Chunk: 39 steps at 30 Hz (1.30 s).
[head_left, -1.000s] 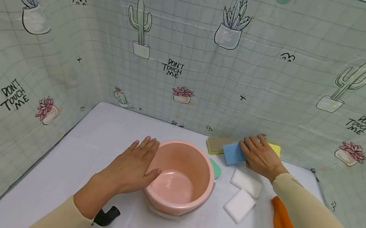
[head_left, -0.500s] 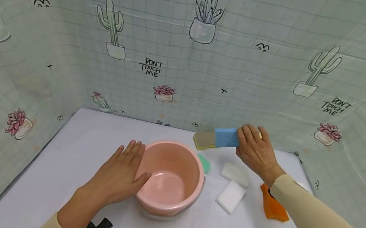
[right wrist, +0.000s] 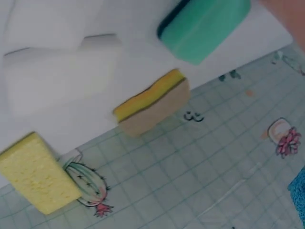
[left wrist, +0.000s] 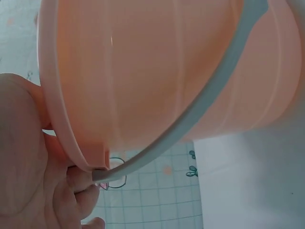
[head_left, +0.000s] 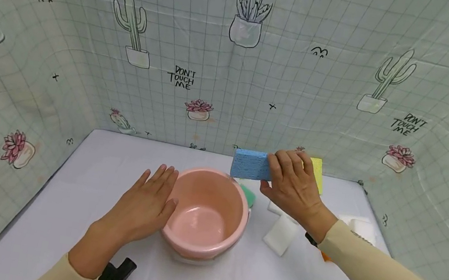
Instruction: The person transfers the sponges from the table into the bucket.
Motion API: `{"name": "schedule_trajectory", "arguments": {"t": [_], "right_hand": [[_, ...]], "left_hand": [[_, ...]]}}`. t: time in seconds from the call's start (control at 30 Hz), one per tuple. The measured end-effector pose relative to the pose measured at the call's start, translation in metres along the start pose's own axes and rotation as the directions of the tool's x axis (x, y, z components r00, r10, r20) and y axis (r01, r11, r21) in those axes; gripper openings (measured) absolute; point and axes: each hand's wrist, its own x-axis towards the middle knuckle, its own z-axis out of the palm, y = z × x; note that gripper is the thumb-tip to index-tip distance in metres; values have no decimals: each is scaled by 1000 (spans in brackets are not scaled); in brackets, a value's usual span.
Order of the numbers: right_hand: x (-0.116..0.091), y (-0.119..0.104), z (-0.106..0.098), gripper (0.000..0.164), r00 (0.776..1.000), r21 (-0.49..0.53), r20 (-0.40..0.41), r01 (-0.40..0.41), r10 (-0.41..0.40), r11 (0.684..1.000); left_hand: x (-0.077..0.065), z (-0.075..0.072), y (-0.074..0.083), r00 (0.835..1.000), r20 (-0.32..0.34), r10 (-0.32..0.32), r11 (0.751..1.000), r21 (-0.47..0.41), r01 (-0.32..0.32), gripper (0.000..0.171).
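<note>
Straight fingers of my left hand (head_left: 140,205) rest along the left rim of a pink bucket (head_left: 198,251). The bucket stands upright, nothing showing inside. Its grey handle (left wrist: 190,121) hangs down the side in the left wrist view. My right hand (head_left: 294,184) grips one end of a blue sponge (head_left: 249,164), held up behind and right of the bucket's rim. Only a corner of that sponge enters the right wrist view. Behind the right hand a yellow sponge (head_left: 316,175) shows at the table's back edge.
A green sponge (right wrist: 205,31) and a brown-and-yellow scouring sponge (right wrist: 152,102) lie near the table's back. White sponges (head_left: 281,234) lie right of the bucket. The right sleeve mostly covers an orange cloth (head_left: 325,256). A patterned curtain (head_left: 203,49) encloses the table.
My right hand has lifted the blue sponge from the back of the table and carried it left toward the bucket. My left hand stays at the rim. The head view has shifted right.
</note>
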Motion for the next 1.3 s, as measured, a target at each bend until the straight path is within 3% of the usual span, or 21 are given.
{"name": "schedule_trajectory", "arguments": {"t": [0.13, 0.3, 0.4, 0.53, 0.77, 1.07, 1.2, 1.3], "right_hand": [[13, -15, -13, 73, 1000, 26, 26, 2, -3, 1000], [29, -33, -33, 73, 978, 89, 206, -39, 20, 995], [39, -44, -42, 73, 941, 166, 337, -101, 40, 981], [51, -60, -44, 67, 892, 242, 450, -172, 47, 955], [63, -82, -36, 64, 782, 336, 620, -192, -63, 922], [71, -105, -26, 74, 683, 365, 702, -101, -203, 925], [73, -109, -21, 75, 625, 366, 748, -109, -222, 924], [74, -111, -20, 76, 598, 352, 767, -88, -233, 932]], "left_hand": [[2, 2, -3, 1000, 10, 10, 1000, -11, -10, 64], [3, 5, -6, 1000, 24, 0, 1000, -6, 0, 65], [2, 4, -6, 1000, 25, -4, 1000, -8, 4, 65], [2, 3, -5, 1000, 22, -6, 1000, -17, 6, 64], [4, 4, -3, 999, 33, -3, 1000, -26, 4, 64], [6, 5, -1, 1000, 25, -7, 999, -52, 8, 62], [6, 5, -1, 1000, 27, -9, 998, -61, 11, 62], [6, 5, -1, 1000, 29, -11, 998, -57, 13, 63]]}}
